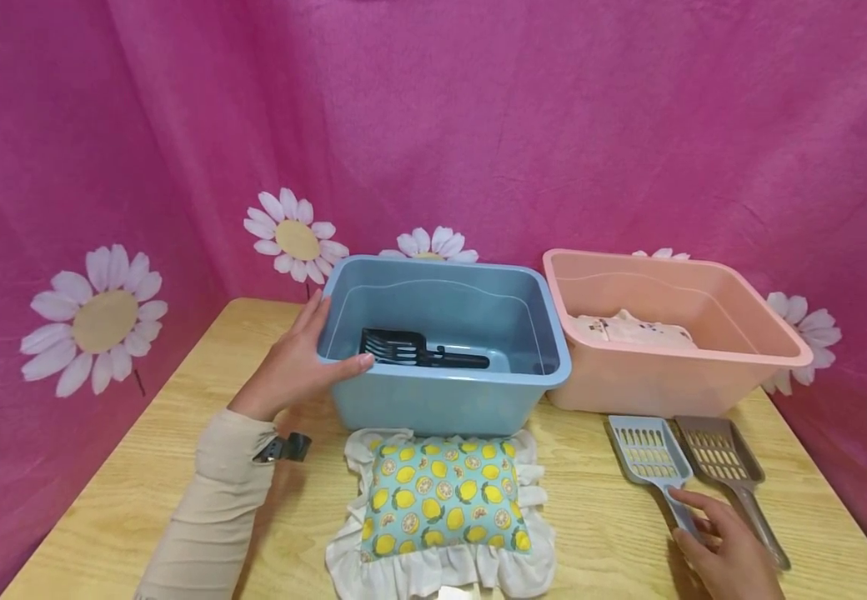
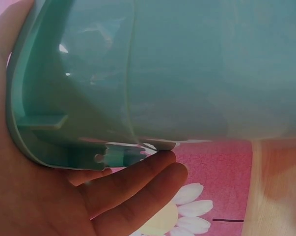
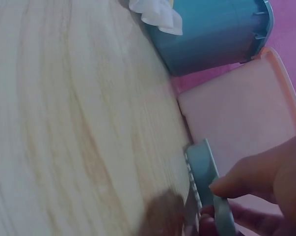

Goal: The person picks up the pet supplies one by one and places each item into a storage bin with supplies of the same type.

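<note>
My left hand [image 1: 297,368] holds the front left corner of a blue plastic tub [image 1: 441,404], thumb over the front rim and fingers along its left side. In the left wrist view the fingers lie against the outside of the tub [image 2: 187,73], below the lip. A black slotted litter scoop [image 1: 458,360] lies inside. At the right, my right hand [image 1: 734,550] pinches the handle of a blue-grey litter scoop [image 1: 664,482] between thumb and fingers. The right wrist view shows this scoop [image 3: 202,164] edge-on, low over the wooden table. Beside it lies a brown litter scoop [image 1: 729,473].
A pink tub [image 1: 628,387], holding a pale printed cloth item [image 1: 632,332], stands right of the blue one. A lemon-print cushion [image 1: 441,500] with white frills lies before the blue tub. Behind the wooden table [image 1: 583,508] hangs a magenta flowered cloth [image 1: 433,125].
</note>
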`<state>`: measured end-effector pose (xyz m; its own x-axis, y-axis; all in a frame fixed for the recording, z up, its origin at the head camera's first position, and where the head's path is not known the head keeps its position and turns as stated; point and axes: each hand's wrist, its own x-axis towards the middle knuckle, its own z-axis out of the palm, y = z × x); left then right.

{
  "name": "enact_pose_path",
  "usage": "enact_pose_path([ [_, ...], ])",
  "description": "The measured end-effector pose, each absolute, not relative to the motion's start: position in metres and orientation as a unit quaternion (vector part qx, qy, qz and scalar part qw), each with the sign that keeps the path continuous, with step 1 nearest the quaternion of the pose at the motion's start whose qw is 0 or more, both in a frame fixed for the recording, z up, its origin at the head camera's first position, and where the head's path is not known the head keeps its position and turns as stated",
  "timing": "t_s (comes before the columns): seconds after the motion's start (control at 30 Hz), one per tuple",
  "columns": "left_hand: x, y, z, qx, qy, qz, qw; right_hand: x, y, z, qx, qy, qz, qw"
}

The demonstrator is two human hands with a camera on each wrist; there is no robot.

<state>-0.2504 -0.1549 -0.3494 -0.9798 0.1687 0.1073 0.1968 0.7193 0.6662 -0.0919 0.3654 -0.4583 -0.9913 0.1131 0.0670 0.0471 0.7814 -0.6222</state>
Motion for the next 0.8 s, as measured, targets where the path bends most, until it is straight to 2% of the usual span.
enact_pose_path([
  [0.27,-0.250,-0.155,-0.349,-0.105,-0.927,-0.360,0.027,-0.091,0.366,-0.451,-0.097,-0.937,0.335,-0.001],
  [0.5,-0.250,-0.155,-0.350,-0.102,-0.925,-0.365,0.024,-0.088,0.369,-0.455,-0.133,-0.933,0.335,0.020],
  [0.8,-0.250,-0.155,-0.349,-0.102,-0.927,-0.361,0.027,-0.093,0.376,-0.450,-0.178,-0.930,0.323,-0.003],
])
